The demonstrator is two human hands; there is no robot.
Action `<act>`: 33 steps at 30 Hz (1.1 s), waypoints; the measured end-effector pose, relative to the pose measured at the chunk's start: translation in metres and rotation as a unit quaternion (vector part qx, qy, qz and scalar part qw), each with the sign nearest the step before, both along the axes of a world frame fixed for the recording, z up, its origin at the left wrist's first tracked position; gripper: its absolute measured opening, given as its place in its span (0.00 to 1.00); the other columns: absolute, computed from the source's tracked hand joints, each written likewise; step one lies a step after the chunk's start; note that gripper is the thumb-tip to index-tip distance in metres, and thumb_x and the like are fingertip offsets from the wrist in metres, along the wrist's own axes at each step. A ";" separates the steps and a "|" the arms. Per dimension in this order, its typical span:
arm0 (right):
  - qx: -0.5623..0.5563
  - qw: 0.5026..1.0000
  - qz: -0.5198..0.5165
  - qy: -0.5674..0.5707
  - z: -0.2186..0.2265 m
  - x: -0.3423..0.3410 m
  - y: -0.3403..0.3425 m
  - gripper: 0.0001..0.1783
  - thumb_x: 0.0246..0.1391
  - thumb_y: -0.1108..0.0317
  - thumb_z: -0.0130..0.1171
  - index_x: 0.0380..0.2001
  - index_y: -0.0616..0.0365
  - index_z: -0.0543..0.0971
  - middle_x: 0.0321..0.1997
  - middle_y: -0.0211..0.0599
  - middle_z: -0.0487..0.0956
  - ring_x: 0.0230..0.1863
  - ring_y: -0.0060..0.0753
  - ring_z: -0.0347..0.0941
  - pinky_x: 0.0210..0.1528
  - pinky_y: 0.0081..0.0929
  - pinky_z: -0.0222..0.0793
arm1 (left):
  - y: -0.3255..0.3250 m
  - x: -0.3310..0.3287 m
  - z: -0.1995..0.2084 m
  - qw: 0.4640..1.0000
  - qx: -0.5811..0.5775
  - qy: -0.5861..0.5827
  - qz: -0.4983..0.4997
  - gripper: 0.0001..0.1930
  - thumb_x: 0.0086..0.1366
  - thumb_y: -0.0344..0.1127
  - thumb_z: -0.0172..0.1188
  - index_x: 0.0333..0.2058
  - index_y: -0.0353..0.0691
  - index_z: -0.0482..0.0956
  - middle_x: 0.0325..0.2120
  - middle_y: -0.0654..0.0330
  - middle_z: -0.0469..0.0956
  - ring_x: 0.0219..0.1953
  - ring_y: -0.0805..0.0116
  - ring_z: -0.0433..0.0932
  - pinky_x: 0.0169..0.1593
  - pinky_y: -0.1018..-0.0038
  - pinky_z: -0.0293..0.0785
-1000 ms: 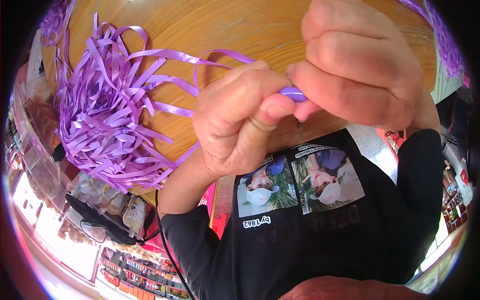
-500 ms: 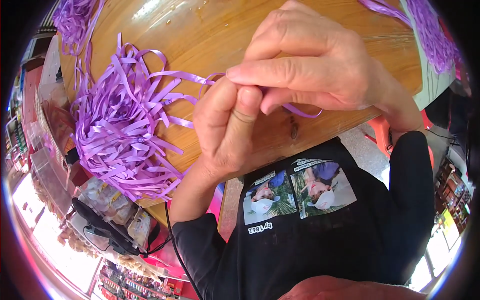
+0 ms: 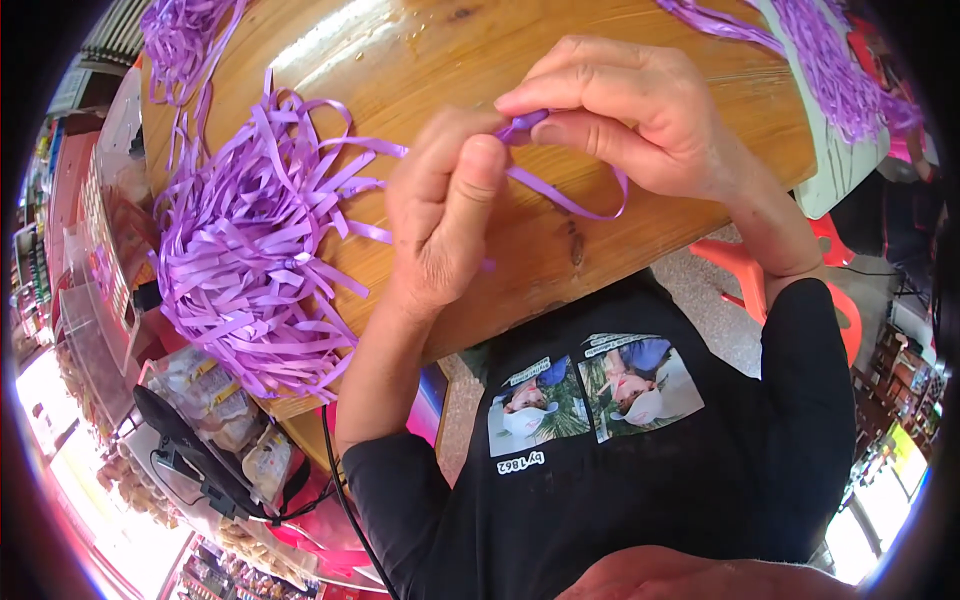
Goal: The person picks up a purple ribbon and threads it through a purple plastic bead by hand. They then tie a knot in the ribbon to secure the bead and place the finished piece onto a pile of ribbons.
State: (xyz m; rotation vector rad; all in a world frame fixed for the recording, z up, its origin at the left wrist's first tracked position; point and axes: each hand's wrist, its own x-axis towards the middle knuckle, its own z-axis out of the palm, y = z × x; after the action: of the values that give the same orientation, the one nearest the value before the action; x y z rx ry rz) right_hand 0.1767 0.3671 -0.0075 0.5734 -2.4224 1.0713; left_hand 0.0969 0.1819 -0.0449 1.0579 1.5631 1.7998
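A narrow purple ribbon (image 3: pixel 565 198) is stretched between my two hands, low over the wooden table. My left hand (image 3: pixel 440 195) pinches one part of it between thumb and fingers. Close by, my right hand (image 3: pixel 630 120) grips a folded or knotted bit of the same ribbon at its fingertips. From there the ribbon hangs in a loop under my right hand. Just left of my left hand lies a big tangled pile of purple ribbons (image 3: pixel 250 250), some strands reaching toward that hand.
More purple ribbons lie at the far left (image 3: pixel 185 45) and on a pale surface at the far right (image 3: pixel 825 75). The wooden table (image 3: pixel 400 75) curves toward me. Clear plastic containers (image 3: pixel 215 400) stand at the lower left; an orange-red stool (image 3: pixel 735 265) is at the right.
My hands have drawn slightly apart, uncovering the purple ribbon between them. The loop below my right hand shows larger. The whole view has shifted a little.
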 end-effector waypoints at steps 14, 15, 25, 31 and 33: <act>-0.496 0.800 -0.334 0.056 0.052 0.111 0.193 0.12 0.52 0.72 0.55 0.41 0.62 0.76 0.31 0.27 0.76 0.28 0.19 0.70 0.29 0.15 0.64 | 0.005 -0.030 -0.023 0.969 -0.059 0.077 0.228 0.06 0.63 0.30 0.54 0.35 0.33 0.76 0.24 0.66 0.70 0.24 0.79 0.69 0.28 0.84 0.64; -0.496 0.800 -0.334 0.057 0.055 0.121 0.215 0.12 0.52 0.72 0.55 0.41 0.62 0.76 0.31 0.27 0.76 0.28 0.19 0.70 0.29 0.15 0.64 | 0.007 -0.028 -0.024 0.968 -0.080 0.113 0.210 0.06 0.62 0.30 0.55 0.34 0.33 0.77 0.23 0.65 0.69 0.23 0.79 0.69 0.27 0.84 0.64; -0.101 0.794 -0.590 0.108 0.013 0.076 0.259 0.10 0.49 0.70 0.55 0.35 0.59 0.79 0.30 0.30 0.78 0.30 0.24 0.71 0.34 0.22 0.66 | 0.009 -0.027 -0.019 0.916 -0.055 0.345 0.198 0.02 0.56 0.24 0.58 0.30 0.35 0.76 0.20 0.54 0.71 0.21 0.60 0.71 0.25 0.73 0.67; -0.032 0.884 -0.443 -0.149 -0.054 0.020 0.214 0.17 0.52 0.65 0.58 0.44 0.62 0.76 0.41 0.32 0.79 0.42 0.20 0.72 0.45 0.18 0.65 | 0.005 -0.027 -0.025 0.904 -0.053 0.383 0.180 0.03 0.54 0.29 0.57 0.28 0.39 0.74 0.23 0.54 0.72 0.24 0.53 0.73 0.26 0.64 0.70; 0.101 0.894 -0.420 -0.121 -0.057 0.014 0.201 0.16 0.53 0.65 0.58 0.43 0.62 0.77 0.43 0.35 0.78 0.44 0.25 0.72 0.46 0.20 0.65 | 0.002 -0.030 -0.030 0.893 -0.051 0.402 0.193 0.03 0.54 0.27 0.58 0.29 0.38 0.75 0.23 0.54 0.72 0.23 0.55 0.74 0.25 0.66 0.69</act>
State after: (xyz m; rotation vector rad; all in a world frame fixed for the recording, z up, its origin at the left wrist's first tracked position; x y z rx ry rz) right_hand 0.1912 0.5680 -0.0643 -0.5712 -2.5686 0.5294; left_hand 0.0669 0.1843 -0.0745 1.6605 2.4683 1.5475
